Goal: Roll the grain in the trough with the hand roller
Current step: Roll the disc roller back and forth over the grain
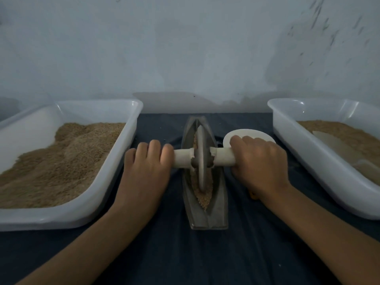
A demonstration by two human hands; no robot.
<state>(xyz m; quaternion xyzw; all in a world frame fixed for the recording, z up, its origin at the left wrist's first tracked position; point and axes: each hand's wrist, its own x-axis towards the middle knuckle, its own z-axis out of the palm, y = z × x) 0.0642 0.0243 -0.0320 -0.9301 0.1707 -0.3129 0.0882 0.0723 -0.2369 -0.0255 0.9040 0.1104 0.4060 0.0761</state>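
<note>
A narrow grey boat-shaped trough [217, 210] lies lengthwise on the dark cloth in front of me. Brown grain [203, 197] fills its groove. The hand roller's grey disc wheel [201, 159] stands upright in the groove near the trough's middle. A white handle [183, 158] runs through the wheel to both sides. My left hand [147, 161] is wrapped over the handle's left end. My right hand [260, 161] grips the right end.
A white tub [115, 161] heaped with grain sits at the left. Another white tub [304, 153] with grain and a pale scoop [337, 145] in it sits at the right. A small white round dish [249, 133] lies behind my right hand. A pale wall rises behind.
</note>
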